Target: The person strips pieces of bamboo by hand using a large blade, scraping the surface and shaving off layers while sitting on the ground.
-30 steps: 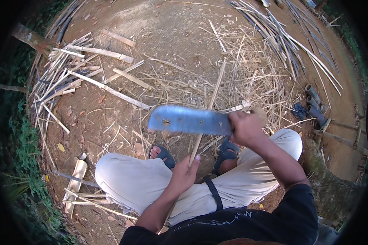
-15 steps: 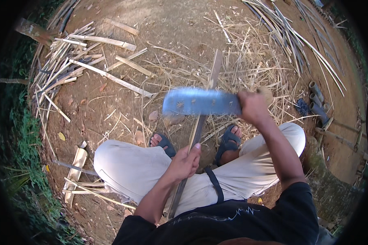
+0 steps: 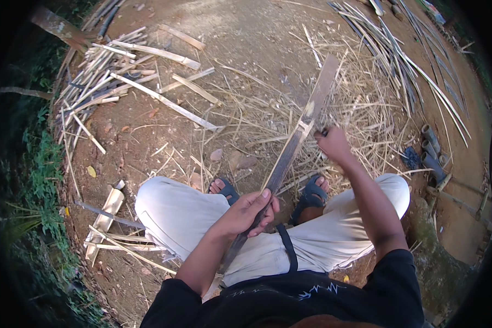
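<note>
My left hand is closed around the lower part of a long dark bamboo strip. The strip slants from my lap up and away to the right, with pale patches where its skin is shaved near a joint. Beside that pale spot, to the strip's right, my right hand is closed in a fist. A small dark bit of the broad-bladed machete shows at its fingers. The blade itself cannot be made out now, being edge-on or hidden; the earlier picture shows it plainly in this hand.
Shavings litter the ground beyond my feet. Split bamboo pieces are heaped at the far left, long strips at the far right. Bamboo tubes lie right of my knee. A long blade crosses a bamboo piece by my left knee.
The broad blade that lay across the strip is no longer visible. My right hand has turned and come slightly down. The strip's far end has swung right, and my left hand's grip has shifted.
</note>
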Demonstrator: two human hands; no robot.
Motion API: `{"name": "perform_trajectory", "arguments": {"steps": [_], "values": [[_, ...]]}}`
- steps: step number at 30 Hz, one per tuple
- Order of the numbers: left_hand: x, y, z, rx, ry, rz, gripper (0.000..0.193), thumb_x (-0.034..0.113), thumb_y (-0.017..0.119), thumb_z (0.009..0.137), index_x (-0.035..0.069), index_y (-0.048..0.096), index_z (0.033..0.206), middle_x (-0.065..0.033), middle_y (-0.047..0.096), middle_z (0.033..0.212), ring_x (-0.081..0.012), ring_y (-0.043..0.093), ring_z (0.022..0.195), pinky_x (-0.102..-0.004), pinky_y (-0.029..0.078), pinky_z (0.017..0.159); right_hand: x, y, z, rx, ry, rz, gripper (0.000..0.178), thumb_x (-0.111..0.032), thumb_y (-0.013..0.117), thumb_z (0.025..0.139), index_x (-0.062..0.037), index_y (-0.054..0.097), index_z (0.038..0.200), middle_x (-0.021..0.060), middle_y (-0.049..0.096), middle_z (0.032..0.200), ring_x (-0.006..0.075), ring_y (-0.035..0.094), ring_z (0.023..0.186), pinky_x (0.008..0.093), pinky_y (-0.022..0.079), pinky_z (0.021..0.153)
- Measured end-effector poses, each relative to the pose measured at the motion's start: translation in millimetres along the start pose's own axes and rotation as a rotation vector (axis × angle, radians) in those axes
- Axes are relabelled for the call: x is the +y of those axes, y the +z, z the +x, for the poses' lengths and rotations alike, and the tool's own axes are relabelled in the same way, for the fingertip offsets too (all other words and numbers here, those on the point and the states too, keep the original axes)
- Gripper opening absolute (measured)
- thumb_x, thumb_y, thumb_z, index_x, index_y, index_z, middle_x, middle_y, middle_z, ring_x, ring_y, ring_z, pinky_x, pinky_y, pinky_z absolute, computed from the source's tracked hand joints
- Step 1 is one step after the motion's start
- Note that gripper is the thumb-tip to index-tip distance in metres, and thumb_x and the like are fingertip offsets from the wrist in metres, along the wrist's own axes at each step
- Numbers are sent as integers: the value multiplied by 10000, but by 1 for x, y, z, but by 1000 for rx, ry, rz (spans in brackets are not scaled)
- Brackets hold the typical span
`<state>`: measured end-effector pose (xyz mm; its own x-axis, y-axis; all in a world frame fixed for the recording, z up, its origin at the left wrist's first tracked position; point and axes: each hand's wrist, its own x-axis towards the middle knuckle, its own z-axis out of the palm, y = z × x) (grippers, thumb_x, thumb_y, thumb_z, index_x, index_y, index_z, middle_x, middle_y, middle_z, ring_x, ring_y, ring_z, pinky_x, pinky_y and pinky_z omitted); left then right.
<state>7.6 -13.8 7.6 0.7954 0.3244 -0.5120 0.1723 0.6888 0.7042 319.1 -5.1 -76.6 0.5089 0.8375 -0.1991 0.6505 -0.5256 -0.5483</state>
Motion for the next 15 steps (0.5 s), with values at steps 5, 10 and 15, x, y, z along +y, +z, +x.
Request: {"name": "perform_trajectory", "arguments": {"steps": [5, 10, 15], "values": [[46, -4, -12, 55, 36, -76, 633, 617, 250, 1011, 42, 513, 1019, 22, 398, 554, -39, 320, 366, -198, 276, 335, 31, 75, -5, -281, -58, -264, 417, -350, 686, 797, 64, 693, 853, 285, 674, 830, 436, 672, 814, 482, 542, 785], [116, -17, -6, 201, 239, -191, 572, 610, 284, 1011, 88, 500, 923, 60, 336, 553, -36, 266, 355, -203, 237, 311, 35, 99, -12, -464, -260, -339, 428, -380, 721, 776, 37, 701, 869, 273, 683, 884, 419, 671, 859, 458, 542, 786], [197, -53, 12, 274, 435, -100, 509, 573, 290, 1027, 110, 457, 898, 57, 357, 591, -44, 266, 379, -214, 226, 319, -85, 64, -72, -708, -181, 331, 534, -445, 510, 981, 16, 592, 1238, 209, 656, 1168, 289, 609, 1127, 407, 468, 954]]}}
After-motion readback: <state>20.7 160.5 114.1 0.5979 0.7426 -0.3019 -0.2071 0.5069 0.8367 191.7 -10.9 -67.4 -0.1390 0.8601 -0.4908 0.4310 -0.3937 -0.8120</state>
